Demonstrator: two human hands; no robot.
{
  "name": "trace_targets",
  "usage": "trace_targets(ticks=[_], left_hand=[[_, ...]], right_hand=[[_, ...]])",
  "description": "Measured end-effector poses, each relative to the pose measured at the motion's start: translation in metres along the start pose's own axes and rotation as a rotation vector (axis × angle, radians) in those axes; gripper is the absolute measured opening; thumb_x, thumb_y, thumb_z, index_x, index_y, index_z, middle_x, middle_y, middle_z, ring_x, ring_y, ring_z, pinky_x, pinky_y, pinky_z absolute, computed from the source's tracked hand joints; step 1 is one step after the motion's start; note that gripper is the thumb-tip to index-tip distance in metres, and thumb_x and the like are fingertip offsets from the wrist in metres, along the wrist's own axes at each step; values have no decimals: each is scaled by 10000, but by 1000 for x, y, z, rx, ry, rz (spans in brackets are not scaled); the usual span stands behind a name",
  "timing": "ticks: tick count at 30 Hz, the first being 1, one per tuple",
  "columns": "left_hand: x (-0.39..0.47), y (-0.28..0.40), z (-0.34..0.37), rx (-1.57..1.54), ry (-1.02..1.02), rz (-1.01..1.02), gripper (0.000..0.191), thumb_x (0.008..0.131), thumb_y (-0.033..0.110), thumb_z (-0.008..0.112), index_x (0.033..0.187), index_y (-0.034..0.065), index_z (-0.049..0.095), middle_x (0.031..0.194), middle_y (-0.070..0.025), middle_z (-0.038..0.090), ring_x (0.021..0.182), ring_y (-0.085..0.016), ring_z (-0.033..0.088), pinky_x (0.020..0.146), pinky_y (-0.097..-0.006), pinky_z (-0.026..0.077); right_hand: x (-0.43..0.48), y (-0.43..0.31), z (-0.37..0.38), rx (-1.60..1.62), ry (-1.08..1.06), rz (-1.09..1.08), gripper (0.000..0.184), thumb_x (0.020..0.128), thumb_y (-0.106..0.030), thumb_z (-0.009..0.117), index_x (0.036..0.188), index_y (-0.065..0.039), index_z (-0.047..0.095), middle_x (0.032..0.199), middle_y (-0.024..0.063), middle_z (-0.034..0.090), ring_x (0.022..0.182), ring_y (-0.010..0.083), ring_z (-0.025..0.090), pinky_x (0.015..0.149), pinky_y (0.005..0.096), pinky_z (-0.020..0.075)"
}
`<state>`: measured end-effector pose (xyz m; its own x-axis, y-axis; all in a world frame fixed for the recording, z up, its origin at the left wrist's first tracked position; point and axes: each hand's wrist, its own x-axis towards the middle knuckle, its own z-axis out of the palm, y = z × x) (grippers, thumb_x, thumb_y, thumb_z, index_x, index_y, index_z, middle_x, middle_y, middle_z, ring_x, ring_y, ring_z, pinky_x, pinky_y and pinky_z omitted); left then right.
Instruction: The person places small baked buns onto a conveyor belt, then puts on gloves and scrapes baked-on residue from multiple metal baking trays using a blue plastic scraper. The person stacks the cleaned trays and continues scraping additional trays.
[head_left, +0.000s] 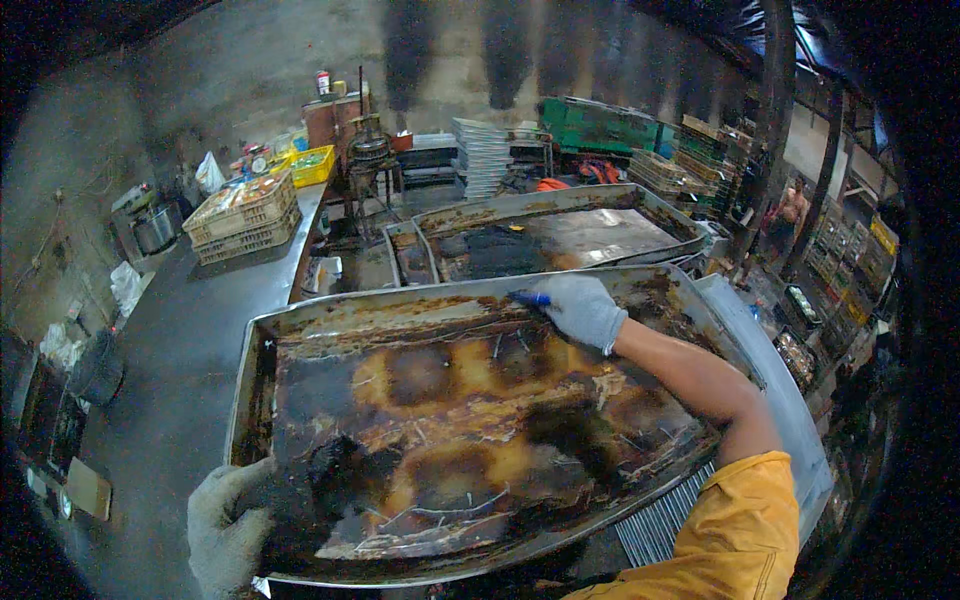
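A large, shallow metal baking tray (255, 397) lies in front of me, its floor coated in brown and black burnt residue with scratch marks. My left hand (229, 525), in a grey knit glove, grips the tray's near-left edge. At the far wall of the tray, my right hand (585, 309), gloved as well, holds a small tool with a blue handle (531, 298). The tool's tip is dark and hard to make out against the residue-covered wall. My right arm crosses above the tray's right side.
Another soiled metal tray (630, 232) sits just beyond. To the left runs a metal-topped table (180, 360) bearing stacked plastic crates (244, 225) and a yellow crate (311, 166). Stacked trays (480, 157) stand farther back. A person (791, 210) is at far right, near a post (769, 127).
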<state>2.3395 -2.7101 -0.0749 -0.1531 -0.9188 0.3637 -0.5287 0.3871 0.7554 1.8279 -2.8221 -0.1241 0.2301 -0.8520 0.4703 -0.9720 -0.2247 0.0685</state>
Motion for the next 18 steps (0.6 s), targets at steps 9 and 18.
trace_targets(ticks=[9, 18], left_hand=[[5, -20, -10, 44, -186, 9, 509, 680, 27, 642, 1182, -20, 715, 1037, -165, 681, 1006, -278, 676, 945, -352, 508], [11, -21, -17, 101, -298, 135, 475, 755, 130, 758, 1228, 115, 721, 994, -163, 694, 963, -340, 675, 898, -411, 528]], right_hand=[[70, -102, 33, -41, -117, -66, 167, 872, -172, 618, 1001, -104, 699, 924, 185, 693, 859, 394, 683, 734, 515, 536], [106, -170, 36, -22, 43, -31, 147, 859, -197, 633, 914, -82, 706, 904, 201, 701, 855, 393, 691, 755, 508, 547]])
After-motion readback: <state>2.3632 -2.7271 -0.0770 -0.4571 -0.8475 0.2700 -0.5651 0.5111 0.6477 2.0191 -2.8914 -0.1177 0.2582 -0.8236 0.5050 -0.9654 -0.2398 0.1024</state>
